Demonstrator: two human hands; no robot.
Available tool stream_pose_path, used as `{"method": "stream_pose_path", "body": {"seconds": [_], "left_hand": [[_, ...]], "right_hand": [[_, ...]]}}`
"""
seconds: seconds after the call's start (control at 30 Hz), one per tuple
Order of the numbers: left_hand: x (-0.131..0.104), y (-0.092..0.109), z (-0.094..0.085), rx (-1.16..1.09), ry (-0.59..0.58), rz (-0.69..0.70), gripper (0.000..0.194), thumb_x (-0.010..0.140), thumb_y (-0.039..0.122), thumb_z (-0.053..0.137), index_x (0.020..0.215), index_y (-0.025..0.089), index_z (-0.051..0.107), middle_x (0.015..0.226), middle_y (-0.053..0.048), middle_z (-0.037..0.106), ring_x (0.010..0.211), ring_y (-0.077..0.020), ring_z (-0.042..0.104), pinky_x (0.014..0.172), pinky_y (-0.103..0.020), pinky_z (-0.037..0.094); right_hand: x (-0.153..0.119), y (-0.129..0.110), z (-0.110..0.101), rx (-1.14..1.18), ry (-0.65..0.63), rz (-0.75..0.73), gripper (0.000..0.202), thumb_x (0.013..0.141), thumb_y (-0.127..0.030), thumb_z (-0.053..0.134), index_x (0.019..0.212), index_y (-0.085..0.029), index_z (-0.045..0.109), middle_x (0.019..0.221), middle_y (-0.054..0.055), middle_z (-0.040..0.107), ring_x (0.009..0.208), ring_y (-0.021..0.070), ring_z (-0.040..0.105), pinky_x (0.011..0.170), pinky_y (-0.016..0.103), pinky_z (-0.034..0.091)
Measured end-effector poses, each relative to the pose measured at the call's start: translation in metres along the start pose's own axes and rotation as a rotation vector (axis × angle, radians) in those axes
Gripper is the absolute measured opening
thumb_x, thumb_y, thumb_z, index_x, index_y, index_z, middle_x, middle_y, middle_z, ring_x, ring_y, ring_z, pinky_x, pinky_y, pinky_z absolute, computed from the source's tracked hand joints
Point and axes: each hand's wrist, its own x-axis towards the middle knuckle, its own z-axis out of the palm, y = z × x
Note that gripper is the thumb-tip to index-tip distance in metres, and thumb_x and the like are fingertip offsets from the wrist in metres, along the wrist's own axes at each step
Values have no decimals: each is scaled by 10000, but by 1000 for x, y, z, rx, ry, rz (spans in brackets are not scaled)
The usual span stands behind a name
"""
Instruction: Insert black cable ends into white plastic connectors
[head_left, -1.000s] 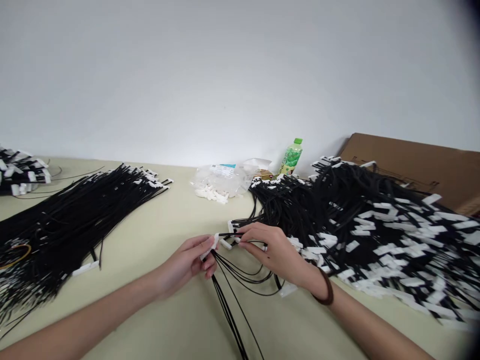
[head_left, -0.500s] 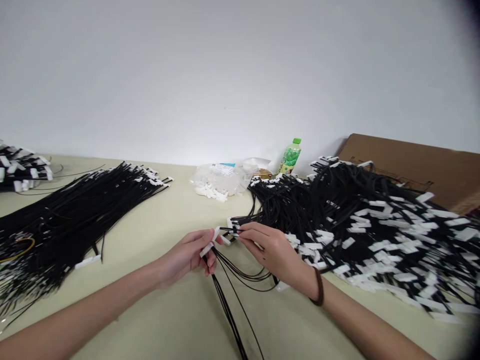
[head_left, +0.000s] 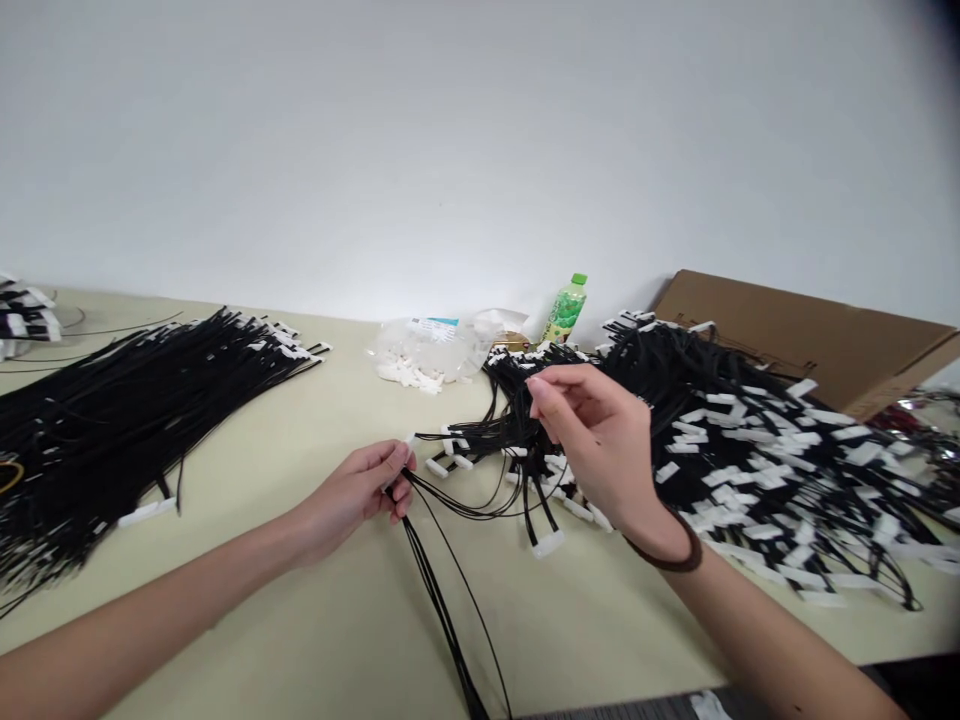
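Observation:
My left hand (head_left: 365,489) pinches a small bunch of thin black cables (head_left: 442,600) at their white connector ends, above the beige table (head_left: 300,600). The cables trail down toward me off the front edge. My right hand (head_left: 600,440) is raised above the near edge of a big heap of black cables with white connectors (head_left: 735,450), fingers loosely curled, and I see nothing gripped in it. A dark band circles my right wrist. A few loose connector ends (head_left: 450,455) lie between the two hands.
A second spread of black cables (head_left: 127,410) covers the left of the table. A clear bag of white connectors (head_left: 427,355) and a green bottle (head_left: 564,310) stand at the back by the wall. A flat cardboard box (head_left: 810,335) lies at the back right.
My right hand has let go of the connector ends by my left hand and lifted up and right over the heap. My left hand keeps its bunch. The view shifted right.

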Motion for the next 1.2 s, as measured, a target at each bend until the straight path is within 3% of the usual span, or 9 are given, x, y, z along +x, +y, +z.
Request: {"method": "stream_pose_path", "body": {"seconds": [0.2,0.4,0.67,1.2], "left_hand": [[-2,0,1,-22,-21,4,310,798,463,439,740,159,470,533,52,382,505,-88,425,513,-230,323],[-1,-2,-1,-61,-20,8,313,798,473,433,735,168,460,524,53,379,500,-85,423,513,-229,326],[0,-3,-2,-139,-10,11,327,772,490,468,716,168,463,512,51,381,486,-83,408,496,-228,336],[0,-8,-4,-163,-19,37,257,825,402,433,732,165,470,536,46,379,498,-76,416,496,-218,341]], "right_hand": [[-3,4,24,-238,-328,-164,91,803,-154,510,782,-158,599,678,2,590,585,86,522,531,187,414],[-5,16,52,-432,-524,-384,163,849,-156,445,754,-123,574,652,20,555,592,101,494,549,212,374],[-8,22,58,-476,-437,-444,212,875,-171,389,748,-140,557,681,26,505,625,106,461,581,212,383],[-14,24,55,-563,-437,-534,197,844,-126,419,697,-133,551,652,22,475,613,120,440,558,230,372]]}}
